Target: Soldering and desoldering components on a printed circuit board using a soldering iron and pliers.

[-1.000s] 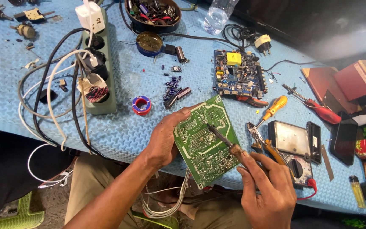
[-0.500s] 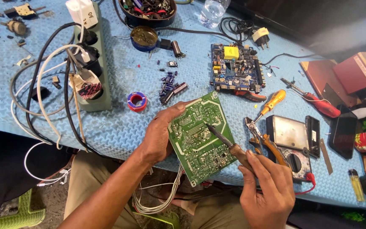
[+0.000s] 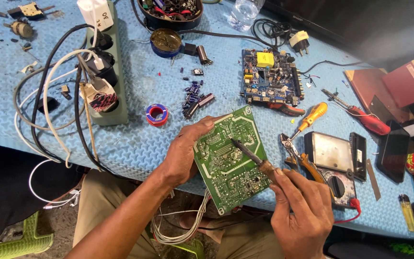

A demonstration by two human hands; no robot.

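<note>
Firmly, left hand [image 3: 180,156] grips flat green circuit board [image 3: 231,158]; right hand [image 3: 300,211] grips wooden-handled soldering iron [image 3: 252,156].

Both hands [image 3: 183,156] [image 3: 300,211] closed, gripping.

Two circuit boards [image 3: 231,158], two screwdrivers [image 3: 312,116]

Single head view, worn high, tilted steeply down over the near edge of the blue workbench [image 3: 135,144]. Close on the left hand [image 3: 180,156] and right hand [image 3: 303,211] at lower centre; knees below. Frame reaches far to the power strip [image 3: 109,103] at left and a dark screen [image 3: 360,24] far right
</note>
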